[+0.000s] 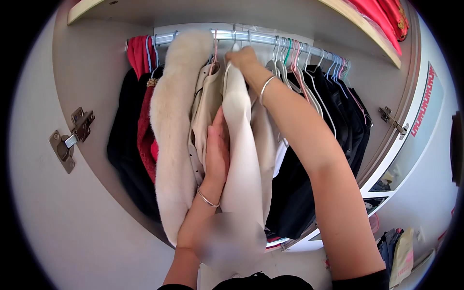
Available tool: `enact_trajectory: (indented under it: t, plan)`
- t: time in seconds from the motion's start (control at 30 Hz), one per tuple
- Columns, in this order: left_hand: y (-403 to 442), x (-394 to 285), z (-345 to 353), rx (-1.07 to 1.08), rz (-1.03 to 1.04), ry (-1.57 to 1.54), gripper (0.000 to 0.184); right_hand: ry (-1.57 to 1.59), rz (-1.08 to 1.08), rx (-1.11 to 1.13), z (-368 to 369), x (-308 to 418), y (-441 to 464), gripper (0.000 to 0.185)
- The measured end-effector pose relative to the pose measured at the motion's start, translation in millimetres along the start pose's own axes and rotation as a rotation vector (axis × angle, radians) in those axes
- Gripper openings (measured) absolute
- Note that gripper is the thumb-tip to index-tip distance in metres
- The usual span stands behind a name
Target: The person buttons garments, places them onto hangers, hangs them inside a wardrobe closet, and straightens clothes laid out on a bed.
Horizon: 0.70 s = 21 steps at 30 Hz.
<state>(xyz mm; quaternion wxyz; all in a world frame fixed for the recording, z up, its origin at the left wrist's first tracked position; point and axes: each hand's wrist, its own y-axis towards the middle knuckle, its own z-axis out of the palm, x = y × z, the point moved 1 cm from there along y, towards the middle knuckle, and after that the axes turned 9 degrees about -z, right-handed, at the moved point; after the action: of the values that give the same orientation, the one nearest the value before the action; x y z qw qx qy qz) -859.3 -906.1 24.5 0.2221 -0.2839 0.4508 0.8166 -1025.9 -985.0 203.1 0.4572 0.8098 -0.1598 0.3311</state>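
Observation:
A cream-white garment, perhaps a coat, hangs from the metal rail in the middle of the wardrobe. My right hand is up at its top, just below the rail, with its fingers closed around the neck of the clothes hanger; part of that grip is hidden. Lower down, my left hand lies flat along the garment's left side, fingers stretched upward and together. A beige garment on a pink hanger hangs just left of that hand. Beside it is a long cream fur coat.
Dark clothes on several hangers fill the rail's right side. Red and black clothes hang at the left. A shelf runs above the rail, with red fabric on it. Hinged doors stand open at both sides.

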Motion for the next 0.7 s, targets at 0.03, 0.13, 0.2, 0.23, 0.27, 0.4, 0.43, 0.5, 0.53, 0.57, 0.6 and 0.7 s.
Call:
enact_trajectory:
  t: [0.03, 0.13, 0.2, 0.23, 0.27, 0.4, 0.43, 0.5, 0.53, 0.57, 0.6, 0.7]
  plan:
    - [-3, -3, 3, -0.017, 0.047, 0.009, 0.064, 0.003, 0.001, 0.004, 6, -5, -4, 0.046]
    - [-8, -3, 2, -0.027, 0.15, 0.205, 0.069, 0.153, 0.077, 0.01, 17, -12, -16, 0.045]
    - [-13, -4, 5, -0.06, 0.162, 0.425, 0.084, 0.139, 0.082, 0.032, 14, -10, -21, 0.043]
    - [-15, -3, 4, -0.062, 0.158, 0.423, 0.084, 0.119, 0.076, 0.05, 9, -7, -25, 0.042]
    - [-16, -1, 1, -0.063, 0.177, 0.52, 0.085, 0.117, 0.08, 0.05, 3, -5, -29, 0.042]
    - [-21, 4, -3, -0.11, 0.203, 0.608, 0.089, -0.141, -0.387, -0.124, -26, -2, -51, 0.039]
    - [-23, 4, -3, -0.138, 0.235, 0.618, 0.09, -0.242, -0.716, -0.354, -31, -9, -52, 0.039]
    - [-26, 5, 3, -0.154, 0.224, 0.603, 0.09, -0.375, -0.737, -0.42, -43, -23, -48, 0.037]
    - [-26, 6, 5, -0.163, 0.26, 0.637, 0.089, -0.504, -0.756, -0.492, -47, -27, -47, 0.035]
    - [-27, 6, 7, -0.17, 0.296, 0.671, 0.087, -0.509, -0.752, -0.492, -50, -32, -45, 0.035]
    - [-29, 6, 11, -0.172, 0.311, 0.721, 0.086, -0.446, -0.411, -0.105, -55, -28, -48, 0.033]
    - [-33, 4, 17, -0.179, 0.372, 0.859, 0.083, -0.358, -0.049, 0.283, -59, -14, -67, 0.031]
